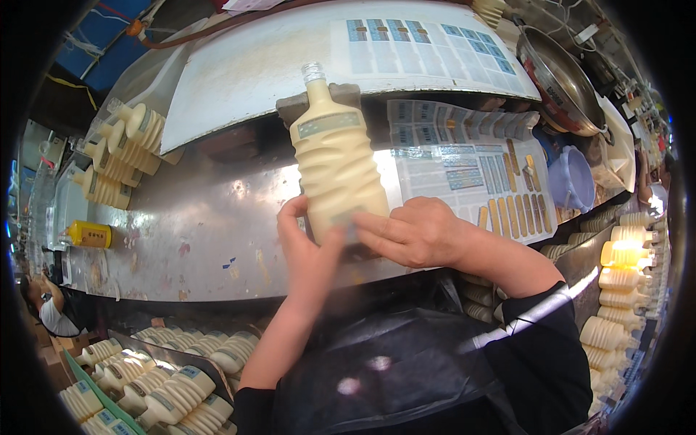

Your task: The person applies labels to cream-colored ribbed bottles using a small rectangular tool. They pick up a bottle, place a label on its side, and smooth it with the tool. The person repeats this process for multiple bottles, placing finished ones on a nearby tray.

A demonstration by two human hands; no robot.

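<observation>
A cream-coloured bottle (337, 163) with a wavy ribbed body and a clear threaded neck lies on its back on the metal table, neck pointing away from me. Its shoulder rests on a grey block (290, 109). Grey-green labels show on its upper part and near its base. My left hand (308, 235) grips the base end, thumb and fingers along the lower sides, partly blurred. From the right, my right hand (420, 230) has its fingers curled together against the lower label; whatever they hold is hidden. Sheets of small blue and gold labels (471, 181) lie to the right.
A raised white board (254, 69) with more label sheets spans the back. Cream bottles (119, 156) stack at the left, beside a yellow bottle (88, 235). A purple bucket (573, 177) and metal pan (562, 80) stand right. Crates of bottles (174, 391) flank me below; another person (54, 308) is far left.
</observation>
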